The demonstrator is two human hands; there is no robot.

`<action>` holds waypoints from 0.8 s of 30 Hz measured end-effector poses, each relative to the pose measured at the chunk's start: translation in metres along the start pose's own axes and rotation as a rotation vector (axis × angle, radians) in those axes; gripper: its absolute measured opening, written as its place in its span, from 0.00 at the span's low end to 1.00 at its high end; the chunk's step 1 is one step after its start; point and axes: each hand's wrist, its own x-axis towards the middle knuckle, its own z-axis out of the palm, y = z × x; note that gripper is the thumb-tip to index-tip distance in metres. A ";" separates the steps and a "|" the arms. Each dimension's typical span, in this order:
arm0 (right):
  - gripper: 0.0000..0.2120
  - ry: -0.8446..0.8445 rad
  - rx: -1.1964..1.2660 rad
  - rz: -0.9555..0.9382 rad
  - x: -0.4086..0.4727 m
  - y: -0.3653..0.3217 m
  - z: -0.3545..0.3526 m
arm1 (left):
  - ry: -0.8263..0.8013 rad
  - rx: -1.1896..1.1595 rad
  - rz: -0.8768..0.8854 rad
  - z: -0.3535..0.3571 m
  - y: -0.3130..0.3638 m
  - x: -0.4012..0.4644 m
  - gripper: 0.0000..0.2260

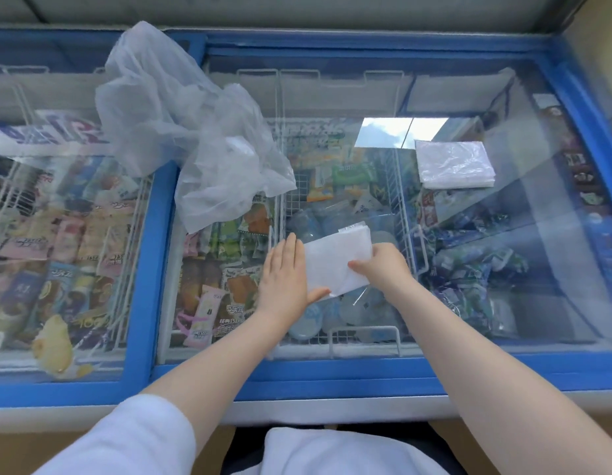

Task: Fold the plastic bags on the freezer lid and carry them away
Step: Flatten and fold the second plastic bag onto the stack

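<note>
Left hand (284,279): flat, fingers straight, pressing folded bag's (337,260) left edge
Right hand (383,265): fingers pinch bag's right edge
Loose bags (194,132): beyond left fingers
Risk: slick glass freezer lid (503,234), fold may slip open

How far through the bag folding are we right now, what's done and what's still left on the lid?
Done: one flat folded white plastic bag lies on the glass freezer lid at right. In hand: a second white bag folded into a rectangle, left hand pressing it flat, right hand pinching its edge. Left: the crumpled clear plastic bags at back left remain unfolded, and nothing is carried away yet.
</note>
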 end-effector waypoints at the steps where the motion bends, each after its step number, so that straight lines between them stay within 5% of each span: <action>1: 0.09 -0.030 0.090 -0.052 -0.001 0.001 -0.004 | 0.004 -0.080 -0.013 -0.001 0.000 0.001 0.46; 6: 0.09 -0.126 0.535 -0.203 0.005 0.006 -0.054 | 0.000 -1.105 -0.229 -0.026 0.020 0.023 0.40; 8: 0.09 -0.130 0.603 -0.211 0.018 0.012 -0.076 | -0.056 -1.332 -0.250 -0.037 0.035 0.042 0.31; 12: 0.10 -0.001 0.672 -0.171 0.052 0.020 -0.120 | -0.031 -1.431 -0.264 -0.055 0.078 0.083 0.03; 18: 0.14 0.352 0.402 -0.159 0.124 0.028 -0.187 | 0.110 -1.170 -0.240 -0.070 0.143 0.166 0.03; 24: 0.12 0.418 0.123 -0.137 0.168 0.044 -0.210 | 0.174 -0.829 -0.279 -0.047 0.180 0.208 0.04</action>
